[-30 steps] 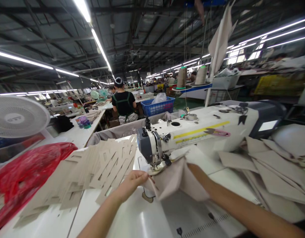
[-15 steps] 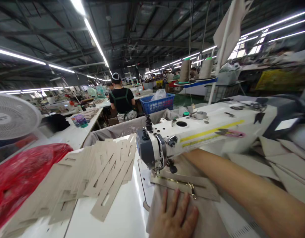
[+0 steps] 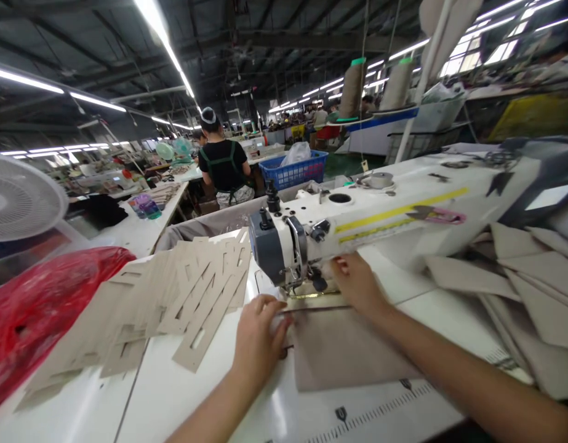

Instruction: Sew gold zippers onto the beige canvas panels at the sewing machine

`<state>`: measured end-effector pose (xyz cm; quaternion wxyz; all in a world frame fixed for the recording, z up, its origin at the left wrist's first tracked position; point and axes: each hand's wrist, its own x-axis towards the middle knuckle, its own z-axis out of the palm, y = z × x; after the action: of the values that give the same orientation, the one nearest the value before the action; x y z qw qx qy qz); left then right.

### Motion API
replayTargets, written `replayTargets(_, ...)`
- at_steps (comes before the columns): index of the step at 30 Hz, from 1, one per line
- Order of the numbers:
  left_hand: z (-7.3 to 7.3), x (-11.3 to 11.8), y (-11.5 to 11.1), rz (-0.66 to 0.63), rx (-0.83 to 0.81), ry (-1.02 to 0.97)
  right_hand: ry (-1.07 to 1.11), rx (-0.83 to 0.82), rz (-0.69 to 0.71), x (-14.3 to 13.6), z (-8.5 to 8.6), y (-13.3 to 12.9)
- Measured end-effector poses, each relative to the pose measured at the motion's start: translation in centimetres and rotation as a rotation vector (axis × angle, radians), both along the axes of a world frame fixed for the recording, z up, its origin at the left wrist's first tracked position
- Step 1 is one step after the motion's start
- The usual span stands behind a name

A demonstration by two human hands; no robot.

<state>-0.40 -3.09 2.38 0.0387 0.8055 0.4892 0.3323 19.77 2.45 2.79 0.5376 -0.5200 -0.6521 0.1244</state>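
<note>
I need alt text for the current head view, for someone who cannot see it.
A person's left hand is at the left edge of beige fabric with a gold zipper, at a white sewing machine; the right hand is right of the zipper. Slotted beige pieces and red plastic lie to the left.

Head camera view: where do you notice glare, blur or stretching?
Head view: ceiling lights blown out to white; a glare streak on the white tabletop beside the fabric; the right hand looks slightly blurred; the fan seems stretched at the left edge.
</note>
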Motion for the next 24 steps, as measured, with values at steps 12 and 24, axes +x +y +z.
replayTargets(12, -2.1, 0.6, 1.6, -0.119, 0.187, 0.261, -0.532, 0.103, 0.386, -2.3, -3.9, -2.2)
replayTargets(24, -2.4, 0.5, 2.4, -0.167, 0.29, 0.169, -0.5, 0.046, 0.453, -2.2, -3.3, -1.9)
